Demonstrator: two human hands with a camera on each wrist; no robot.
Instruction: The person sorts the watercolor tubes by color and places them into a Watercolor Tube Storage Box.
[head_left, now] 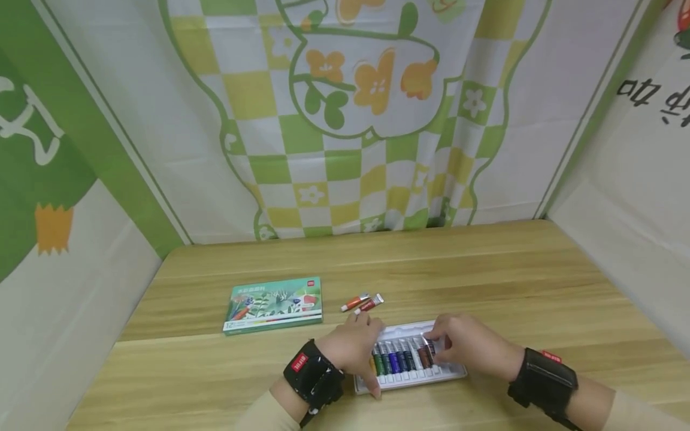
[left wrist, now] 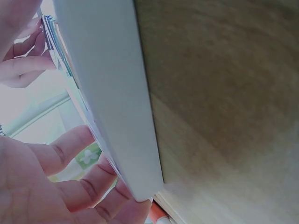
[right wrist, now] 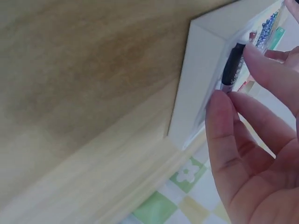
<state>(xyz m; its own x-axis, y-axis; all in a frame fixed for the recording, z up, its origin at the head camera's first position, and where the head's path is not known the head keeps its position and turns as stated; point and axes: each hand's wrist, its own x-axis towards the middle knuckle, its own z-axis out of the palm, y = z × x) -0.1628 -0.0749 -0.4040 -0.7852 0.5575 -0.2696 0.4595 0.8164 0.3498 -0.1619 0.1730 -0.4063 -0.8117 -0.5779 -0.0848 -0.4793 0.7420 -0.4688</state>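
A white plastic tray [head_left: 404, 328] lies on the table, with a row of small paint tubes [head_left: 401, 359] in several colours. My left hand [head_left: 350, 347] grips its left end, thumb at the front edge and fingers at the back; in the left wrist view those fingers [left wrist: 88, 186] touch the tray's rim. Over the right end, my right hand [head_left: 469, 344] pinches a black paint tube [right wrist: 233, 63] between thumb and fingers. That tube sits at the tray's right side, next to the brown ones. My left hand covers part of the tray's left end.
Behind the tray lie an orange paint tube [head_left: 354, 302] and a red paint tube [head_left: 371, 303], loose on the wooden table [head_left: 485, 263]. A green illustrated paint box [head_left: 275, 305] lies to the left. A patterned curtain [head_left: 345, 149] hangs along the back edge.
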